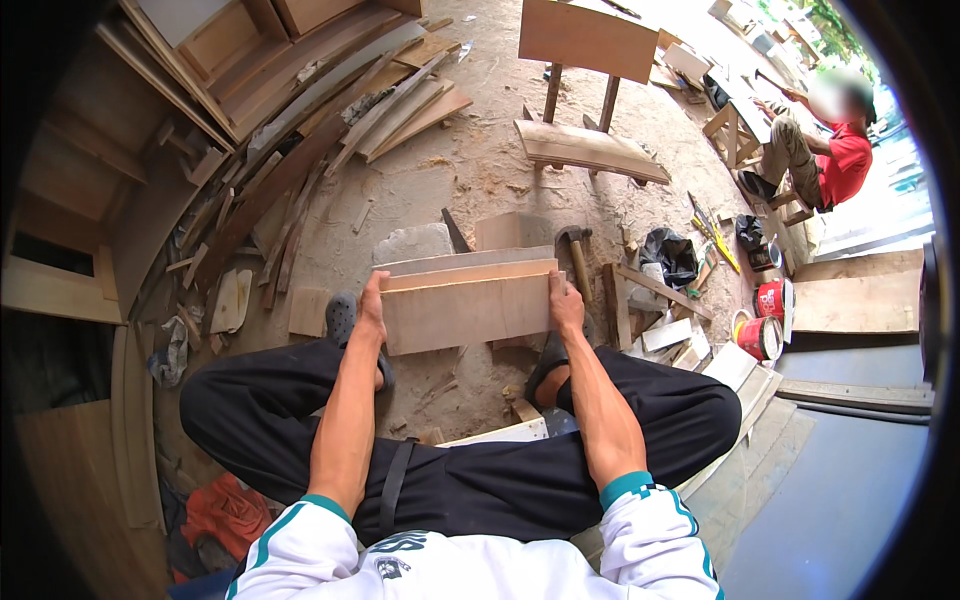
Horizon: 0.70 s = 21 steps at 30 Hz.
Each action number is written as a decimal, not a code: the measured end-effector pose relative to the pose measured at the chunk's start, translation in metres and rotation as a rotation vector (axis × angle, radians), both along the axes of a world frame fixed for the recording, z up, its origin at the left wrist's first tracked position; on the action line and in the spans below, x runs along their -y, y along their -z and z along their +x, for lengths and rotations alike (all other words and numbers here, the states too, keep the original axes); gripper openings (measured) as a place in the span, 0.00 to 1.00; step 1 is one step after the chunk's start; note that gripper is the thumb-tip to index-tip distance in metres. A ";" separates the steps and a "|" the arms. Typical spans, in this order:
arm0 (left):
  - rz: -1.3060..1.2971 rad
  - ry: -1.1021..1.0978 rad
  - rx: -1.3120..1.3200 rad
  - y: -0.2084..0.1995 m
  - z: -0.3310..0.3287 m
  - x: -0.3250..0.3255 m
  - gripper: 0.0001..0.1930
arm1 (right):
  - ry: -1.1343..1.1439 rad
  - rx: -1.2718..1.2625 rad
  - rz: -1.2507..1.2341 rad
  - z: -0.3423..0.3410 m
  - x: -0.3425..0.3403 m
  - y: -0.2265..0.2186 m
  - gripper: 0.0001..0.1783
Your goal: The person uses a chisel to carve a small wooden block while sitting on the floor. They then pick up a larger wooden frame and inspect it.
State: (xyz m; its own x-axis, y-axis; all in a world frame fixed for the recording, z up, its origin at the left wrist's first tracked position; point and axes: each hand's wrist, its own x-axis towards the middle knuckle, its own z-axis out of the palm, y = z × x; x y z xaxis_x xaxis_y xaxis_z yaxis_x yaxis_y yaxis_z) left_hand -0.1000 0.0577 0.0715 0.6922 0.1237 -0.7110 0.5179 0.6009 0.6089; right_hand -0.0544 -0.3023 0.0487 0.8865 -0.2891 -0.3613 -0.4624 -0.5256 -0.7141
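Observation:
Between my knees I hold a piece made of flat wooden boards [465, 314], one board edge showing behind another. My left hand [371, 308] is closed on its left end, and my right hand [566, 303] grips the right end. How the boards are joined cannot be seen. Just beyond, a hammer [577, 262] stands with its head up, close to my right hand. A wooden block [512, 231], a dark pointed blade [456, 232] and a pale stone slab [412, 243] lie behind the boards.
Long planks and offcuts [300, 190] are heaped at the left beside wooden cabinets [70, 180]. A wooden stand [585, 95] is ahead. On the right are red paint cans [758, 337], a black plastic bag [668, 256], a yellow-edged tool [716, 236] and a seated person in red [845, 165].

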 end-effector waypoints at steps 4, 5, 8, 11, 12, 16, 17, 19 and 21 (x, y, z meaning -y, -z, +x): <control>0.019 -0.014 0.020 -0.006 0.002 -0.008 0.29 | 0.093 0.119 -0.040 -0.001 -0.014 -0.001 0.44; 0.032 -0.013 0.033 -0.006 0.004 -0.010 0.29 | 0.131 0.214 -0.055 -0.001 -0.018 0.003 0.45; 0.038 0.122 0.001 -0.028 0.008 -0.010 0.28 | 0.189 0.250 -0.037 -0.009 -0.018 0.001 0.46; 0.023 0.097 -0.019 -0.030 0.008 -0.020 0.28 | 0.115 0.003 -0.002 -0.006 -0.017 -0.015 0.47; 0.026 0.064 0.013 -0.026 0.007 -0.021 0.28 | 0.078 -0.105 -0.003 -0.003 -0.012 -0.019 0.48; 0.122 -0.160 0.071 0.008 0.007 -0.041 0.25 | 0.193 -0.324 0.101 -0.004 -0.006 0.016 0.55; 0.158 -0.234 0.066 0.014 0.009 -0.045 0.24 | 0.236 -0.322 0.166 -0.007 0.003 0.031 0.57; 0.381 -0.273 0.080 0.007 0.003 -0.048 0.22 | 0.276 -0.350 0.264 -0.018 0.018 0.038 0.58; 0.489 -0.351 0.149 0.005 0.001 -0.067 0.20 | 0.395 -0.295 0.452 -0.017 0.025 0.055 0.56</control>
State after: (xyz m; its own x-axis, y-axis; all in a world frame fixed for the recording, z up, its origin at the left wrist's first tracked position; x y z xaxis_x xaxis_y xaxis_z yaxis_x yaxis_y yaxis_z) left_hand -0.0994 0.1243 0.0666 0.6387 0.6492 -0.4131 0.2280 0.3530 0.9074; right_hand -0.0714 -0.3270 -0.0060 0.5908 -0.3352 -0.7339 -0.7683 0.0440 -0.6386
